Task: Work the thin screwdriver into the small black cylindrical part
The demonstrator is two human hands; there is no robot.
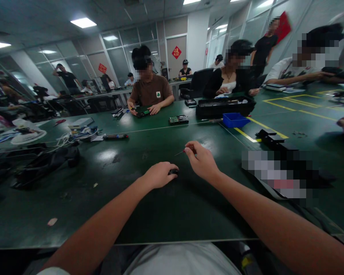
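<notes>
My left hand (159, 175) rests low over the green table, its fingers curled round a small black object (174, 172). Most of that object is hidden under the fingers, and its kind cannot be made out. Just to the right, my right hand (202, 159) is raised a little above the table. Its thumb and fingers pinch a thin screwdriver (180, 152) with a reddish handle, the fine shaft pointing left. The shaft tip is above and apart from the black object.
Opposite, a person in a brown shirt works on a green circuit board (143, 113). A hard drive (178, 120), a blue bin (235, 120) and a long black tray (225, 107) lie ahead. Left are a pen-shaped electric screwdriver (115, 136), cables and a black bag (46, 164).
</notes>
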